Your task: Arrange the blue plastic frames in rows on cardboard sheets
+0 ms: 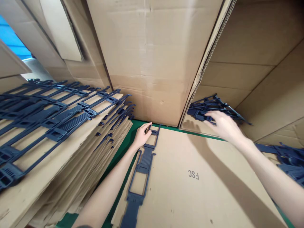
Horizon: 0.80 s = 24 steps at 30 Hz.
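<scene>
My left hand [142,136] pinches a dark frame [143,168] on the FSC sheet [180,199]; beyond that sheet, my right hand [222,125] meets a dark pile [197,114], grip unclear.

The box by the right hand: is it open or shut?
Open: the box shows its inner walls on the near side, and dark parts lie inside, at the right hand.

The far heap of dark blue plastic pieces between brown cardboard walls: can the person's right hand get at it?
Apparently yes: the right hand is at the near edge of the heap, and the brown cardboard walls stand beside and behind, leaving the front open.
</scene>
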{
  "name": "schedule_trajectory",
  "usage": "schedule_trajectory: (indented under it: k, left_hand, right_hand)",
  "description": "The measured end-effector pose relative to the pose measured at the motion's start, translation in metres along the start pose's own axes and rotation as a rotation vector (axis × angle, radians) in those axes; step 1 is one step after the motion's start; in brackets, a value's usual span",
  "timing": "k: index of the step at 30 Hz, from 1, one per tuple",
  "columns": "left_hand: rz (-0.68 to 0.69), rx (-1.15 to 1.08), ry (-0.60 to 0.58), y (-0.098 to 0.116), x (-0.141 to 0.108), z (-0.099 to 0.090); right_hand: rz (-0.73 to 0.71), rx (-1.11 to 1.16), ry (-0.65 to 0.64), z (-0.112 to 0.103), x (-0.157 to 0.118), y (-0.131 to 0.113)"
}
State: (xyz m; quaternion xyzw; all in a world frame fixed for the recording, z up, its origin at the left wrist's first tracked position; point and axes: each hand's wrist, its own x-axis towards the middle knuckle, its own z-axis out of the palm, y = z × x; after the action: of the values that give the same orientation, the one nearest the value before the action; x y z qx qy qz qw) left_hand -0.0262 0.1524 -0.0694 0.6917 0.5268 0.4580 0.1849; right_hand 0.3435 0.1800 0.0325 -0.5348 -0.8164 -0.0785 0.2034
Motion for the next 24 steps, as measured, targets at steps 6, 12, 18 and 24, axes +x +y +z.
schedule_trajectory:
  k: [6,12,18,24]
  left_hand:
    - [-0.011,-0.010,0.012,0.000,0.002,0.001]
    - [-0.026,-0.008,0.020,-0.001,0.002,0.002]
    - [-0.036,-0.011,0.022,-0.001,0.003,0.002]
    - [-0.036,-0.007,0.017,0.003,0.004,0.000]
  right_hand:
    - [0.470,-0.165,-0.035,-0.006,0.033,0.083]
    - [0.747,-0.114,0.037,0.021,0.033,0.122]
    - [0.842,0.028,0.289,0.021,0.028,0.140]
    - [0.756,0.269,0.580,0.009,0.028,0.143]
